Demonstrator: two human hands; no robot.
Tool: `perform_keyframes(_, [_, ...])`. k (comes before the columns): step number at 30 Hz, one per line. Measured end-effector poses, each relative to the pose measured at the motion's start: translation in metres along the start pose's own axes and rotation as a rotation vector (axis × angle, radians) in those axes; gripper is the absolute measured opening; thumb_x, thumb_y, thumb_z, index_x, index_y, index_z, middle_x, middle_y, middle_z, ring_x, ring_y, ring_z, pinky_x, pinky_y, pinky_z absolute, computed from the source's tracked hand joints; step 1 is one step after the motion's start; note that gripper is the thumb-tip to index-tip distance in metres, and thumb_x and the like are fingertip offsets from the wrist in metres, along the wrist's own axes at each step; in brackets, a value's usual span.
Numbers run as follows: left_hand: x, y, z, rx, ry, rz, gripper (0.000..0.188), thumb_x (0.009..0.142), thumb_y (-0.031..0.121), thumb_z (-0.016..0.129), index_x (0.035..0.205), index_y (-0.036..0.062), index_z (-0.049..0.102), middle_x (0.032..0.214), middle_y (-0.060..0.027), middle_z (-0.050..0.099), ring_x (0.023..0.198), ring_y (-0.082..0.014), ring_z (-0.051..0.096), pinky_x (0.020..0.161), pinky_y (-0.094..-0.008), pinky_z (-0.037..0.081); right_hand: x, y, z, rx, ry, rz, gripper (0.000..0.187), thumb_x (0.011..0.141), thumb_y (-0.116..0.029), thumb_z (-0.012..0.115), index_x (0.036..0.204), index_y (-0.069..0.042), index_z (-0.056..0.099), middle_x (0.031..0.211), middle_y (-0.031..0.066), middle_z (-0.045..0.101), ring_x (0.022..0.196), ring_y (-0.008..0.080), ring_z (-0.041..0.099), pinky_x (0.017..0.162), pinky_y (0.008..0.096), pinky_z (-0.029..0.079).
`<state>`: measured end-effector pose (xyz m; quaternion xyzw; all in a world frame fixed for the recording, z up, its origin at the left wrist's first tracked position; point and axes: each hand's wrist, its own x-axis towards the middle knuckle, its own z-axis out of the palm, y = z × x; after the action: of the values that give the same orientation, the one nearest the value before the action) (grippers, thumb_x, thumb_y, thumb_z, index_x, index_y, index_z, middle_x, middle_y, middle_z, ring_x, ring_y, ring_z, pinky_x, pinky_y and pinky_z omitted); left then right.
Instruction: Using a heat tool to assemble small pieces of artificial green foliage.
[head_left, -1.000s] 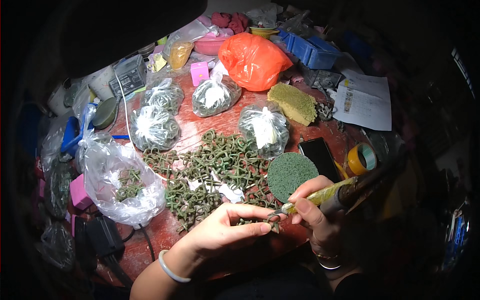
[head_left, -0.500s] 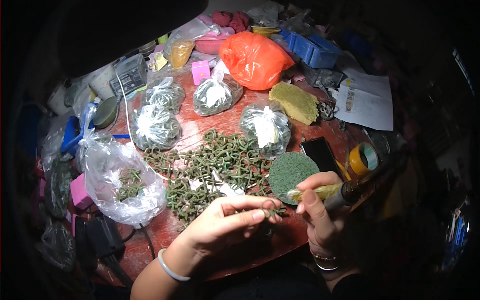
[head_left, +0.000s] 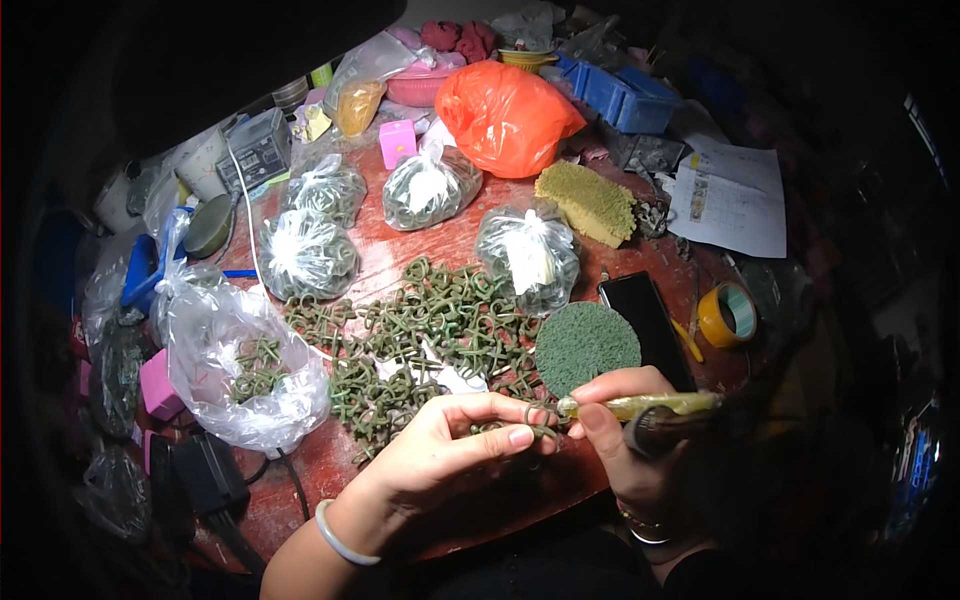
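Note:
My left hand [head_left: 465, 440], with a pale bangle at the wrist, pinches a small dark green ring-shaped piece [head_left: 538, 418] between thumb and fingers. My right hand [head_left: 625, 430] is closed round a slim tool with a yellowish, see-through handle [head_left: 665, 404]. Its tip meets or nearly meets the ring piece; I cannot tell which. A dark, thick cylinder [head_left: 655, 432] shows beside that handle in the same hand, its kind unclear. Just beyond both hands lie a heap of similar green pieces [head_left: 440, 325] and a round, rough green pad [head_left: 588, 348].
Tied clear bags [head_left: 310, 255] of pieces stand behind the heap; an open clear bag [head_left: 230, 350] lies at left. A yellow-green sponge block [head_left: 590, 203], dark phone [head_left: 650, 325], tape roll [head_left: 727, 315] and paper sheet [head_left: 735, 200] are at right. An orange bag [head_left: 510, 118] sits at back.
My right hand has turned and shifted slightly left, bringing the yellowish tool closer to level and its tip against or near the ring piece. My left hand has hardly moved.

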<state>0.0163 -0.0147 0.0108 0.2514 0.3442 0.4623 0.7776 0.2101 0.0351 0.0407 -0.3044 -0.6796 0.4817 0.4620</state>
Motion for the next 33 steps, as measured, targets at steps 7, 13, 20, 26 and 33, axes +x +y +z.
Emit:
perform_keyframes(7, [0.003, -0.003, -0.001, 0.008, -0.046, 0.021, 0.024, 0.087, 0.004, 0.065, 0.11, -0.0019, 0.063, 0.099, -0.0115, 0.068, 0.086, -0.0142, 0.064, 0.074, -0.0222, 0.047, 0.006, 0.007, -0.006, -0.001, 0.086, 0.03, 0.003, 0.087, 0.0, 0.064, 0.087, 0.004, 0.063, 0.082, 0.0058, 0.063, 0.064, 0.0067, 0.056, 0.056, 0.0219, 0.043])
perform_keyframes(13, [0.001, -0.004, -0.002, 0.003, -0.044, 0.079, 0.026, 0.084, 0.003, 0.067, 0.109, -0.0011, 0.063, 0.105, -0.0107, 0.065, 0.093, -0.0173, 0.063, 0.086, -0.0275, 0.048, 0.005, 0.003, -0.005, 0.291, 0.167, 0.085, 0.015, 0.087, -0.011, 0.067, 0.094, 0.0, 0.06, 0.09, 0.0079, 0.062, 0.069, 0.0104, 0.058, 0.065, 0.0234, 0.048])
perform_keyframes(20, [0.005, 0.002, 0.0, 0.441, 0.02, 0.367, 0.036, 0.078, 0.005, 0.075, 0.112, 0.0016, 0.063, 0.111, -0.0055, 0.063, 0.103, -0.014, 0.056, 0.095, -0.0299, 0.043, -0.01, 0.011, -0.013, 0.19, 0.078, 0.09, 0.012, 0.084, -0.002, 0.066, 0.095, -0.001, 0.061, 0.09, 0.0095, 0.061, 0.073, 0.0133, 0.059, 0.07, 0.0253, 0.049])
perform_keyframes(26, [0.003, 0.003, 0.002, 0.48, 0.059, 0.396, 0.033, 0.078, 0.005, 0.075, 0.108, 0.0018, 0.064, 0.107, -0.0051, 0.064, 0.101, -0.0137, 0.057, 0.093, -0.0292, 0.043, -0.012, 0.022, -0.012, 0.152, 0.007, -0.01, 0.015, 0.081, 0.005, 0.066, 0.094, 0.0, 0.06, 0.085, 0.0086, 0.061, 0.071, 0.0135, 0.057, 0.066, 0.0247, 0.045])
perform_keyframes(33, [0.005, 0.002, -0.002, 0.575, 0.093, 0.451, 0.031, 0.076, 0.0, 0.074, 0.104, 0.0011, 0.061, 0.106, -0.0081, 0.064, 0.101, -0.0147, 0.059, 0.089, -0.0295, 0.047, -0.017, 0.021, -0.01, 0.179, 0.07, 0.001, 0.018, 0.08, 0.004, 0.069, 0.096, 0.0, 0.061, 0.085, 0.0085, 0.063, 0.071, 0.0137, 0.058, 0.067, 0.0248, 0.047])
